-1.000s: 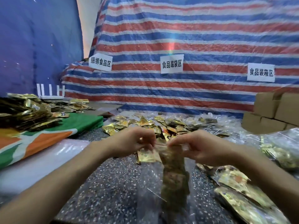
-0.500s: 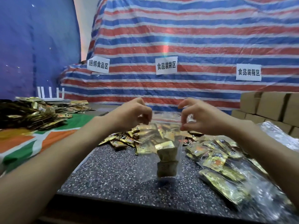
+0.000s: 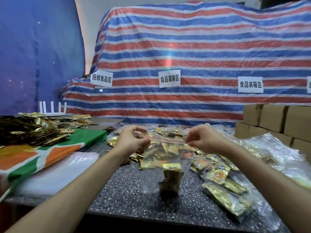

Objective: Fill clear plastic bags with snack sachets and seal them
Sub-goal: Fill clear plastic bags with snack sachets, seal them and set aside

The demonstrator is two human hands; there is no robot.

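A clear plastic bag (image 3: 183, 163) with a red zip strip along its top hangs above the speckled table (image 3: 131, 195). Gold snack sachets (image 3: 170, 179) sit stacked inside its lower part. My left hand (image 3: 133, 140) pinches the bag's top left corner. My right hand (image 3: 200, 140) pinches the top right corner, and the strip runs taut between them. Loose gold sachets (image 3: 161, 131) lie scattered on the table behind the bag.
Filled clear bags (image 3: 225, 197) lie in a heap on the right. Brown cardboard boxes (image 3: 276, 121) are stacked at the far right. On the left, a green and orange cloth (image 3: 50, 153) carries a pile of sachets (image 3: 32, 130). A striped tarp (image 3: 193, 56) hangs behind.
Both hands moved apart along the bag's top, stretching the zip strip flat between them. The view has tilted upward.
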